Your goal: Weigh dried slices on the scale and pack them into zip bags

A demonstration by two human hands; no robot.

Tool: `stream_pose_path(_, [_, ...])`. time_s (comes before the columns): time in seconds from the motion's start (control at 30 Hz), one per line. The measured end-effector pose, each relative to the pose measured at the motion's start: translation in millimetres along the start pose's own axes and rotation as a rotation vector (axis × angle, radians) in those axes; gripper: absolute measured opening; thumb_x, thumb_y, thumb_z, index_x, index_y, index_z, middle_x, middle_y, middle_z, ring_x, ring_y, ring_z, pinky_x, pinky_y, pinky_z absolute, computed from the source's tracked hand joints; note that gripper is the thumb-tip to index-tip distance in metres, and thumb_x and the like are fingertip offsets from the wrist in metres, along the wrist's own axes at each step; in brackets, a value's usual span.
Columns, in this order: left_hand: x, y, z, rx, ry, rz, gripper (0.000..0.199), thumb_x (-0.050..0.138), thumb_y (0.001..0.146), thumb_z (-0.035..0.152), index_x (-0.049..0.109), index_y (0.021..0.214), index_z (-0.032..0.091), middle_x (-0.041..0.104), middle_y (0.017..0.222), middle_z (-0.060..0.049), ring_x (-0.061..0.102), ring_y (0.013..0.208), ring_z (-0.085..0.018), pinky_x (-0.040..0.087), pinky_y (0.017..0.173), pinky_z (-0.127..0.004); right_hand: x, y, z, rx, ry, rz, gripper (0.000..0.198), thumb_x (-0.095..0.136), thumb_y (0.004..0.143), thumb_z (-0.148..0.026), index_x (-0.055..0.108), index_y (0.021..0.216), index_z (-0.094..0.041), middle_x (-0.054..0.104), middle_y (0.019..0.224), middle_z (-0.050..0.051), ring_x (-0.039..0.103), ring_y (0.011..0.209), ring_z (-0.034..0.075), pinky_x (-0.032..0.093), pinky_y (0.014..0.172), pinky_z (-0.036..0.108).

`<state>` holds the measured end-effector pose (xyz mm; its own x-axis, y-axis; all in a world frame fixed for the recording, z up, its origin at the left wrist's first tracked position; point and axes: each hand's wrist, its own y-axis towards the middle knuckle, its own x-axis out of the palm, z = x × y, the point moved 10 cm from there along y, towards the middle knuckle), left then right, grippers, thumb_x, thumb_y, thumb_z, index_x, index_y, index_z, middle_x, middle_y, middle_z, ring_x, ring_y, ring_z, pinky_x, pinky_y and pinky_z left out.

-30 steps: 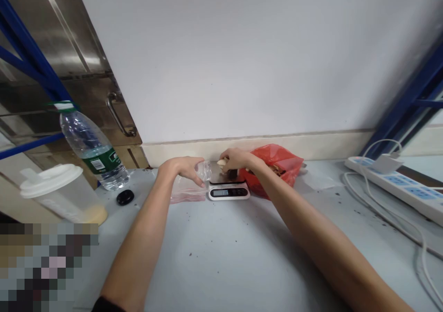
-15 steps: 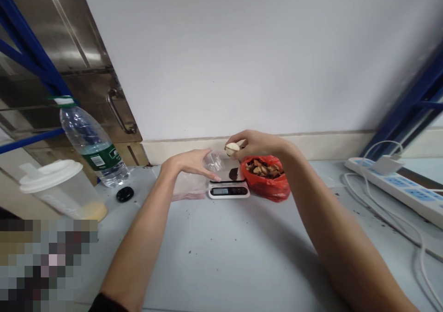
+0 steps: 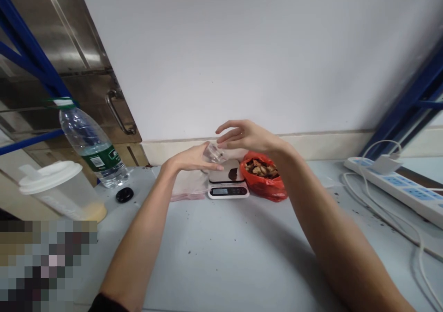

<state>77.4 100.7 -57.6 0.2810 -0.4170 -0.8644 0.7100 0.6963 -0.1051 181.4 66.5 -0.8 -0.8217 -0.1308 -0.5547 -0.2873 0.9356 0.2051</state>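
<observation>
My left hand [image 3: 194, 157] grips a clear plastic bag [image 3: 212, 152] above the left part of a small digital scale [image 3: 228, 192]. A small dark bit shows in the bag, but its contents are hard to make out. My right hand [image 3: 247, 136] hovers just right of the bag's mouth, fingers apart and holding nothing visible. On the scale's metal plate rests a dark flat patch [image 3: 233, 174]. Right of the scale, partly behind my right forearm, an open red plastic bag [image 3: 266, 187] holds brown dried pieces [image 3: 260, 168]. A stack of clear bags [image 3: 188, 187] lies left of the scale.
A water bottle [image 3: 100, 157], a lidded plastic cup [image 3: 62, 189] and a black round cap [image 3: 124, 195] are at the left. A power strip [image 3: 398, 183] with a white cable [image 3: 377, 215] lies at the right. The wall [image 3: 242, 63] rises behind the scale.
The pale piece that was in my right hand's fingers is no longer seen there. Those fingers have spread, and my right hand has risen slightly. The left hand and its bag moved up a little.
</observation>
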Motion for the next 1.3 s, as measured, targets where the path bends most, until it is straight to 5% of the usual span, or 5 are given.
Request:
stream_pose_path(0.13, [-5.2, -6.7, -7.5, -0.085, -0.071, 0.014, 0.087, 0.069, 0.068, 0.071, 0.041, 0.136, 0.024, 0.067, 0.125, -0.011, 0.070, 0.101, -0.032, 0.053, 0.081, -0.039, -20.1, -1.1, 13.7, 0.117, -0.244, 0.165, 0.029, 0.062, 0.083, -0.009, 0.069, 0.110, -0.017, 0.077, 0.102, 0.010, 0.072, 0.090, 0.020, 0.053, 0.079, 0.028])
stream_pose_path(0.47, [-23.1, -13.0, -11.2, -0.033, 0.097, 0.089, 0.079, 0.072, 0.065, 0.068, 0.053, 0.126, 0.023, 0.065, 0.128, -0.012, 0.062, 0.114, -0.033, 0.048, 0.087, -0.035, 40.4, 6.6, 77.1, 0.410, -0.680, -0.283, 0.056, 0.067, 0.067, -0.009, 0.071, 0.121, -0.022, 0.075, 0.117, 0.011, 0.072, 0.083, 0.027, 0.050, 0.054, 0.030])
stream_pose_path(0.9, [-1.8, -4.9, -8.2, -0.028, 0.055, -0.012, 0.074, 0.075, 0.069, 0.061, 0.055, 0.128, 0.021, 0.076, 0.099, -0.007, 0.072, 0.094, -0.030, 0.052, 0.077, -0.034, -0.4, 2.1, -2.6, -0.029, -0.188, 0.099, 0.008, 0.064, 0.082, -0.017, 0.071, 0.086, -0.015, 0.077, 0.085, 0.009, 0.072, 0.081, 0.020, 0.054, 0.074, 0.029])
stream_pose_path(1.1, [-25.6, -17.4, 23.4, 0.242, -0.135, 0.130, 0.073, 0.074, 0.076, 0.053, 0.052, 0.137, 0.020, 0.070, 0.124, -0.013, 0.063, 0.120, -0.029, 0.052, 0.091, -0.037, -9.8, -8.9, -23.3, -0.330, -0.133, 0.079, 0.031, 0.058, 0.077, -0.010, 0.073, 0.102, -0.021, 0.072, 0.121, 0.009, 0.066, 0.111, 0.024, 0.054, 0.094, 0.040])
stream_pose_path(1.3, [-34.2, -26.5, 36.4, 0.413, -0.453, 0.097, 0.072, 0.078, 0.078, 0.048, 0.053, 0.139, 0.019, 0.058, 0.144, -0.016, 0.057, 0.130, -0.031, 0.052, 0.099, -0.040, -18.8, -21.4, -32.1, -0.404, -0.105, 0.037, 0.020, 0.072, 0.079, -0.040, 0.073, 0.082, -0.020, 0.065, 0.133, 0.013, 0.058, 0.126, 0.031, 0.049, 0.101, 0.048])
